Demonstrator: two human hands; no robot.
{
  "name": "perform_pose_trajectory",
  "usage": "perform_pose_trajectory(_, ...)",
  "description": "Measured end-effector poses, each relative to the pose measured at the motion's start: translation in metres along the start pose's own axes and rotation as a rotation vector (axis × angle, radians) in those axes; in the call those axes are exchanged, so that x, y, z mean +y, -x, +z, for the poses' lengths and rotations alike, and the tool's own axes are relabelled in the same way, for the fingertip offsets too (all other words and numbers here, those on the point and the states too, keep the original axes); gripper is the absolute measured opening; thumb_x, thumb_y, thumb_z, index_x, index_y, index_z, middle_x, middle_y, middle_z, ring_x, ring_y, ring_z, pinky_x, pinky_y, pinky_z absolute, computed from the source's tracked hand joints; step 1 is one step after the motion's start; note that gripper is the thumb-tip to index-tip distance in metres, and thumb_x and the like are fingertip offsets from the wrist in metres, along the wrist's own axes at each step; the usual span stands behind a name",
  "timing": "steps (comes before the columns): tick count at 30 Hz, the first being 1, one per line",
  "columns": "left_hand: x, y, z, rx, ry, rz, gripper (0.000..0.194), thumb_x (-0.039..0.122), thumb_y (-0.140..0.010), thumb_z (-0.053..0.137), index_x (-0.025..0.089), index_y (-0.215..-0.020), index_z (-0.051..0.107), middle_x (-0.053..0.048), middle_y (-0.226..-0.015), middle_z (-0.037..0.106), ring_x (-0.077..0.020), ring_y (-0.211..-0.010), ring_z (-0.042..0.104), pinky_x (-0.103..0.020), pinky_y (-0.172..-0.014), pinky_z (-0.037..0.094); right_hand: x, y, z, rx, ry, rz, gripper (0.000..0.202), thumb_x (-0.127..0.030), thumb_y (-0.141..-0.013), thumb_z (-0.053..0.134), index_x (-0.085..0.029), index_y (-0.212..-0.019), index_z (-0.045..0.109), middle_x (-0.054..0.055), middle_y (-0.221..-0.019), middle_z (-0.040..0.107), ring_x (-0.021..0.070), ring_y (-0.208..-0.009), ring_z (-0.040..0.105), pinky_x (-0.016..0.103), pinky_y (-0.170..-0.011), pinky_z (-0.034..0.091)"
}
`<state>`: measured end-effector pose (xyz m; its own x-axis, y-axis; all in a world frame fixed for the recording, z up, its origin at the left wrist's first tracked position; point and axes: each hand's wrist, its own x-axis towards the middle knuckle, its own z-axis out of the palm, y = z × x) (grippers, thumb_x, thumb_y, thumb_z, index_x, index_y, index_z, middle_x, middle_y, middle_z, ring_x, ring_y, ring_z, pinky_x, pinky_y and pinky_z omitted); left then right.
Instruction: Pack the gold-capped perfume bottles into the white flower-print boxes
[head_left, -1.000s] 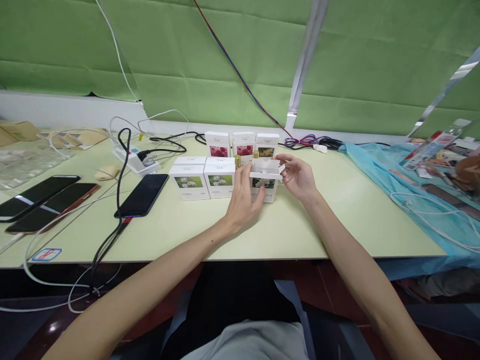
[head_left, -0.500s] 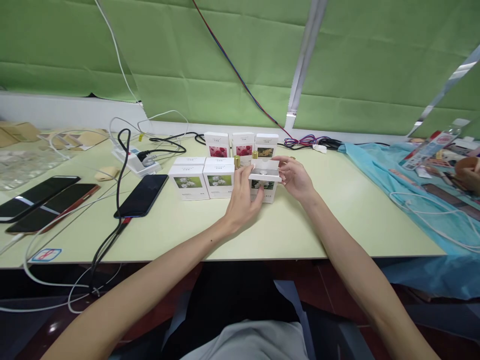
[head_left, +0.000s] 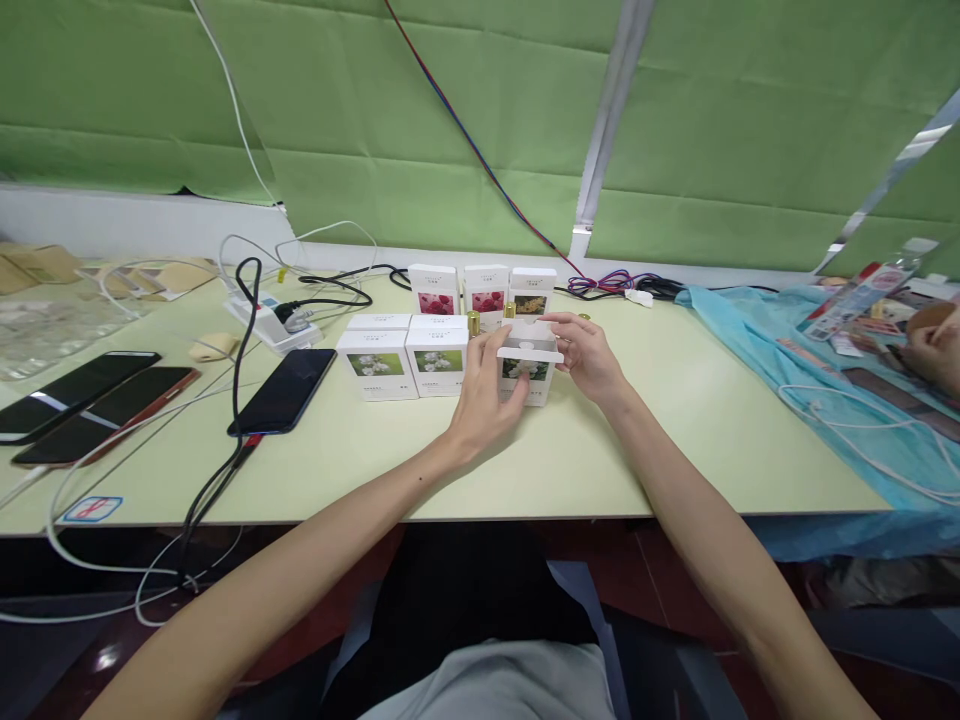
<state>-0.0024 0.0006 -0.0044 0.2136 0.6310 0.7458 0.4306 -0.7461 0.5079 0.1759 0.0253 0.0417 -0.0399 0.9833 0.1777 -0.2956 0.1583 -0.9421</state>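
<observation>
- Moved slightly leftward since the earliest frame: the right hand [head_left: 589, 355], its bent fingers close together at the open box's top right edge; whether they pinch a flap, I cannot tell.
- Left hand [head_left: 486, 395] holds the open box [head_left: 538, 388], fingers around its left side, thumb across its front.
- That box stands upright on the table [head_left: 697, 430], right of 2 white-flower boxes [head_left: 405, 375].
- Behind are 2 gold caps [head_left: 473, 322] and 3 white boxes [head_left: 486, 290].
- Left of the flower boxes lies a black phone [head_left: 283, 392].
</observation>
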Motion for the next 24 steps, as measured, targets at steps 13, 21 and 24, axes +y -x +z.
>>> perform_pose_trajectory(13,0.0017,-0.0025,-0.0019,0.007,0.005,0.024,0.055,0.027,-0.093,0.062,0.027,-0.142,0.038,-0.013,-0.141,0.049,-0.0271,-0.13,0.05,-0.045,-0.101,0.052,0.0009,-0.0001,-0.0001,0.019,-0.003,-0.027,0.019,-0.028,-0.063,0.07,-0.02,-0.08,0.07,-0.005,-0.056,0.053,0.0074,-0.045,0.039,0.022,-0.039,0.025)
perform_pose_trajectory(21,0.0012,-0.0008,-0.0005,0.016,0.04,-0.024,0.058,0.038,-0.095,0.061,0.027,-0.145,0.031,-0.014,-0.137,0.052,-0.0255,-0.119,0.057,-0.042,-0.093,0.055,0.0011,-0.0003,-0.0022,-0.01,0.029,-0.049,0.014,-0.028,-0.065,0.068,-0.021,-0.077,0.07,-0.003,-0.058,0.056,0.0081,-0.045,0.039,0.023,-0.04,0.029)
perform_pose_trajectory(24,0.0009,-0.0003,0.0,0.014,0.042,-0.034,0.059,0.039,-0.096,0.061,0.027,-0.145,0.031,-0.014,-0.137,0.052,-0.0253,-0.117,0.057,-0.041,-0.091,0.055,0.0004,-0.0001,-0.002,-0.009,0.047,-0.053,0.016,-0.028,-0.065,0.066,-0.02,-0.078,0.071,-0.002,-0.062,0.059,0.0078,-0.046,0.039,0.023,-0.041,0.029)
